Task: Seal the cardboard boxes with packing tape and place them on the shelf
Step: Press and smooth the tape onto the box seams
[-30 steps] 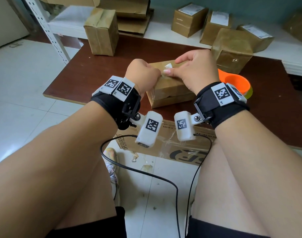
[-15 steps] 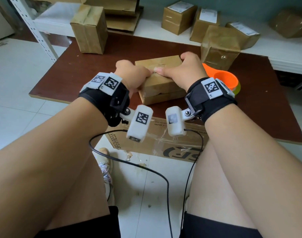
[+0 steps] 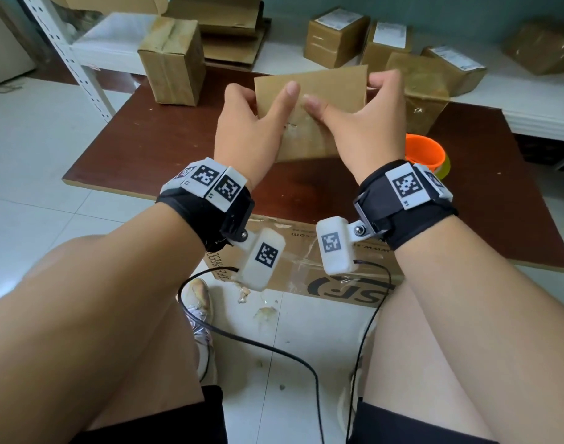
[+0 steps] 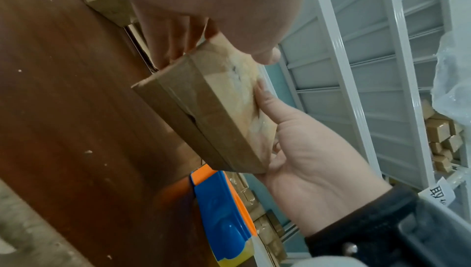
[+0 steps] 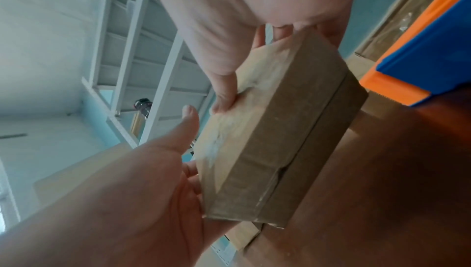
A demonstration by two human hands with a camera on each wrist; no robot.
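A: Now the cardboard box [image 3: 322,100] is held up off the counter [image 3: 152,145], tilted on edge, whereas 0.5 s ago it was lying flat there under both hands.

B: How is it gripped?

A: It is clamped from both sides. The left hand [image 3: 252,129] is wrapped round the left edge, thumb laid on the near face and the fingers [image 4: 173,35] curled behind. The right hand [image 3: 367,123] is wrapped round the right edge, thumb pressed on the near face, fingers hooked over the top corner.

B: What is implied for the task?

A: Clear tape is seen over the seam in the wrist views, so the sealing of this box is judged finished, and the lift is read as the start of its transfer to the shelf [image 3: 306,64].

B: And the tape dispenser [image 3: 424,152]?

A: It is left on the counter, just right of the hands, touched by neither.

B: What is held by the shelf?

A: 3 labelled boxes [image 3: 336,35] are counted on it, with flattened cardboard [image 3: 229,24] stacked to the left. 2 taped boxes, 1 at the left [image 3: 172,62] and 1 at the right [image 3: 421,88], are standing at the back of the counter. What is inside any box cannot be told.
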